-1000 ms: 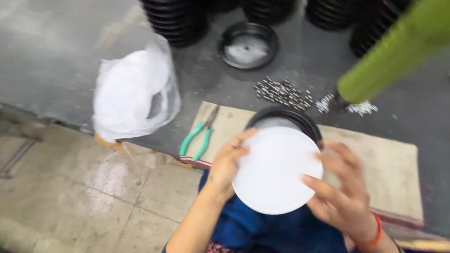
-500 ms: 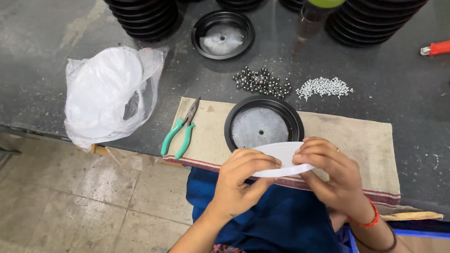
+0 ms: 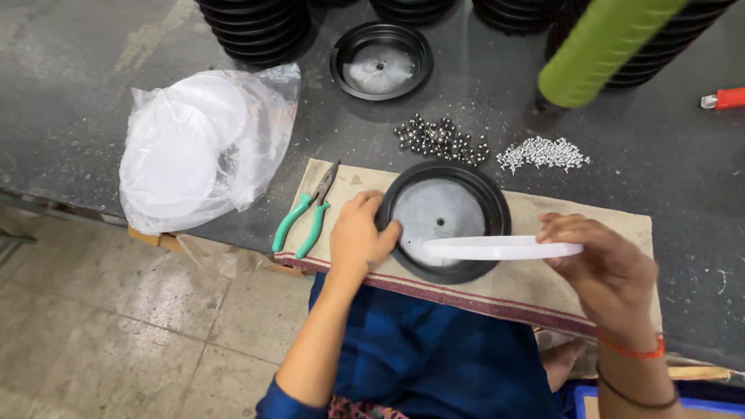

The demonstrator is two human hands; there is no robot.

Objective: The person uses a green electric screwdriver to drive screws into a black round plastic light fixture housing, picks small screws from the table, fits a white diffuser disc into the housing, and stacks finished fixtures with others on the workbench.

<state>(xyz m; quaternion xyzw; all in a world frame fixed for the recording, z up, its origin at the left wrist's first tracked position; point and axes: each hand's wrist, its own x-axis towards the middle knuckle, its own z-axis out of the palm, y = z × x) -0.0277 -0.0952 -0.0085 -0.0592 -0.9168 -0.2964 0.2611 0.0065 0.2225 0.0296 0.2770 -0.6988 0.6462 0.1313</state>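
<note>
A: Status on hands?

B: Left hand (image 3: 361,237) sits at the left rim of the black round dish (image 3: 442,221), centre frame. Grip is closed on the rim, thumb over the edge and into the dish. Right hand (image 3: 609,271), lower right, has its grip pinching a thin white disc (image 3: 500,247) at its right end. The disc is edge-on and roughly level, hanging over the lower right part of the dish. Can't tell if it touches the dish.

A: What's the dish on?

B: A beige cloth mat (image 3: 559,225) with a dark red stripe along its near edge, laid on the grey worktop (image 3: 77,93). The dish has a grey inner face with a small centre hole.

A: Anything else nearby?

B: Green-handled pliers (image 3: 306,213) on the mat's left end, just beside the left hand. A clear plastic bag of white discs (image 3: 194,147) at left. A pile of dark steel balls (image 3: 442,138) just above the mat, and a pile of small silver screws (image 3: 543,154) to its right. A second black dish (image 3: 380,60) top centre. Stacks of black dishes (image 3: 256,27) along the top edge. A blurred green cylinder (image 3: 601,46) upper right. A red tool tip (image 3: 725,98) at the right edge.
</note>
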